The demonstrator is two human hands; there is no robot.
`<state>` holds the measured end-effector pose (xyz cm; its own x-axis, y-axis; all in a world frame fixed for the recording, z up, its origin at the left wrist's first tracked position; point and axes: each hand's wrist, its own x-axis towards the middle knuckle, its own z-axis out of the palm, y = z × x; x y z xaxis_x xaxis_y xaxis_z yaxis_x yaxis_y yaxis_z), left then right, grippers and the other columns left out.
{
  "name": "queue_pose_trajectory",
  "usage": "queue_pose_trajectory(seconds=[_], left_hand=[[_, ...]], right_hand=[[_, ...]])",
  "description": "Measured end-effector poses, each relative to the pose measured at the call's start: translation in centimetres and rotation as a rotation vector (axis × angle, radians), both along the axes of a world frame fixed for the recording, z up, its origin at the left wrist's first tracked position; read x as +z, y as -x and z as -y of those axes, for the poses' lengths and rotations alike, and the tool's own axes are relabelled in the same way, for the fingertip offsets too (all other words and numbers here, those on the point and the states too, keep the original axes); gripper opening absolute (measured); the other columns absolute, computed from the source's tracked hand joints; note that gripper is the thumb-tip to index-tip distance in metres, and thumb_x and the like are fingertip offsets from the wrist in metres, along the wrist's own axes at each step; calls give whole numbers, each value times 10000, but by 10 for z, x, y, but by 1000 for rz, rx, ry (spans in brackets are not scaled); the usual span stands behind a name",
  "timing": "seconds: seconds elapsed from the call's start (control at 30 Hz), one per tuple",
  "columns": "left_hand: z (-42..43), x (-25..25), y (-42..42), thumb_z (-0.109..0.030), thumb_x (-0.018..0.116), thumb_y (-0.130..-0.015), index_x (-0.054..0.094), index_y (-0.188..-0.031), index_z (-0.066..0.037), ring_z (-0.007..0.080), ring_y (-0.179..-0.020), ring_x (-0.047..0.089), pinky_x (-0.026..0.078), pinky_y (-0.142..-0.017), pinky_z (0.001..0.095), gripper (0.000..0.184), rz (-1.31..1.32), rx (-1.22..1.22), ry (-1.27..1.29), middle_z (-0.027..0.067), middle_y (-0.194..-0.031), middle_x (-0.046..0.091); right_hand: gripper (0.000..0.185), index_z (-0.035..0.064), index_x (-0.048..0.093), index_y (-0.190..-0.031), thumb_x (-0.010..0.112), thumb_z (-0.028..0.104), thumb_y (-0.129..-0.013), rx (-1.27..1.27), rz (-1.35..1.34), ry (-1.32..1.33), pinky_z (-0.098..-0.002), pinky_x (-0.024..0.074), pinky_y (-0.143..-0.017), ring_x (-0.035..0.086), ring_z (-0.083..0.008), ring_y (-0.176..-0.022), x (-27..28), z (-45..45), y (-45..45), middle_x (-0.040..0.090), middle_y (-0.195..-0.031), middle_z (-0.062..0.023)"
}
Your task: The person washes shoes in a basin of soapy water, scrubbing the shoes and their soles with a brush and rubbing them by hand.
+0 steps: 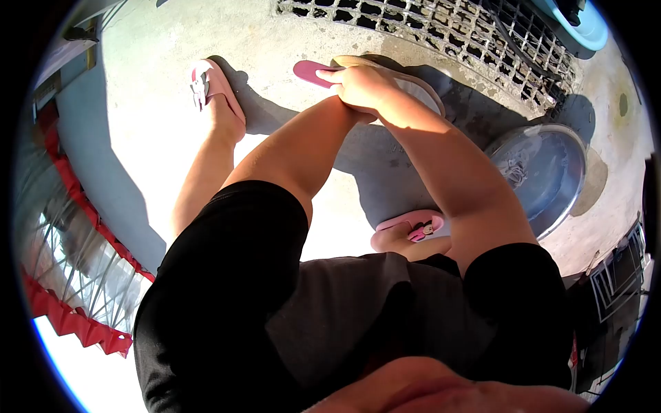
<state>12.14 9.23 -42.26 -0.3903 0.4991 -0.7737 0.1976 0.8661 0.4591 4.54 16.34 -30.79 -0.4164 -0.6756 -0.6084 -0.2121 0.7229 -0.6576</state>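
Note:
Near the top centre, my right hand point(365, 86) pinches a flat pink piece with a rounded end point(311, 73). A long shoe-like item with a beige rim and pale inside point(421, 93) lies beyond and beside this hand, partly covered by it. My left forearm reaches up to the same spot. Only a small part of my left hand point(363, 118) shows under the right wrist, its fingers hidden; what it touches cannot be made out. Pink slippers are on both feet, one at the upper left point(222, 89) and one below centre point(407, 224).
A round metal basin point(577, 165) with water and whitish strands sits at the right. Behind it are a weathered floor grate point(441, 31) and a light blue tub point(596, 31). At the left stands a clear sheet with red ruffled edging point(76, 327).

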Motion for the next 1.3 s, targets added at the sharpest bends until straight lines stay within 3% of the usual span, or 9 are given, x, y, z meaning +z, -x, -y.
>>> queue_pose_trajectory(seconds=[0.3,0.5,0.63,0.73,0.8,0.87,0.97,1.13,1.3], left_hand=[[-12,18,27,-61,479,-880,670,-1095,-60,265,-1131,589,445,-987,371,288,-63,214,-173,140,-1170,641],[-21,-58,4,-98,482,-895,665,-1119,-93,246,-1149,562,436,-992,365,289,-191,-141,-103,105,-1216,613],[-6,-36,-6,-151,439,-932,642,-1165,-97,216,-1236,486,370,-1058,382,314,-221,223,-369,68,-1281,576],[-9,-48,-10,-180,402,-965,604,-1234,-87,202,-1227,491,371,-1063,376,349,-284,-351,-22,42,-1346,535],[-13,-8,-2,-208,421,-961,538,-1297,-94,195,-1249,493,372,-1063,361,373,-139,256,-71,69,-1355,532],[-16,28,4,-226,410,-975,535,-1315,-137,186,-1269,475,359,-1076,361,373,-9,54,116,41,-1349,534],[-9,49,11,-246,403,-979,516,-1337,-167,209,-1280,471,366,-1068,373,384,98,-36,240,53,-1372,523],[-17,-46,-23,-221,370,-973,512,-1356,-159,242,-1312,468,371,-1074,381,413,34,138,101,64,-1419,508],[-23,22,4,-198,397,-949,526,-1342,-142,255,-1302,480,380,-1062,404,417,-24,204,64,93,-1419,506]], right_hand=[[465,272,512,-1397,548,148,-950,-308,117,119,-268,467,-899,672,-170,-971,-27,-157,7,684,-1123,-156],[436,356,500,-1381,551,308,-951,-167,96,-76,-341,503,-800,656,-342,-839,5,-51,31,668,-1039,-194],[442,378,505,-1373,564,258,-952,-242,21,60,-351,501,-805,642,-357,-848,-37,-160,11,666,-1043,-178],[447,344,501,-1388,557,241,-956,-314,57,28,-345,497,-795,651,-321,-806,-37,-177,7,675,-999,-172],[444,341,498,-1391,532,241,-960,-285,-21,138,-353,499,-787,654,-298,-794,-43,-147,3,678,-993,-172],[439,373,490,-1390,503,292,-958,-211,219,-36,-364,498,-814,660,-302,-860,-8,-59,15,674,-1073,-166],[426,391,540,-1351,504,282,-941,8,-51,129,-377,503,-717,659,-286,-772,-22,2,-4,690,-954,-137],[449,324,511,-1382,546,228,-945,-291,17,-154,-358,495,-733,642,-315,-775,-17,-136,9,665,-922,-179],[424,300,540,-1362,546,241,-943,-232,55,-159,-370,500,-753,662,-319,-809,1,-146,18,668,-936,-185]])
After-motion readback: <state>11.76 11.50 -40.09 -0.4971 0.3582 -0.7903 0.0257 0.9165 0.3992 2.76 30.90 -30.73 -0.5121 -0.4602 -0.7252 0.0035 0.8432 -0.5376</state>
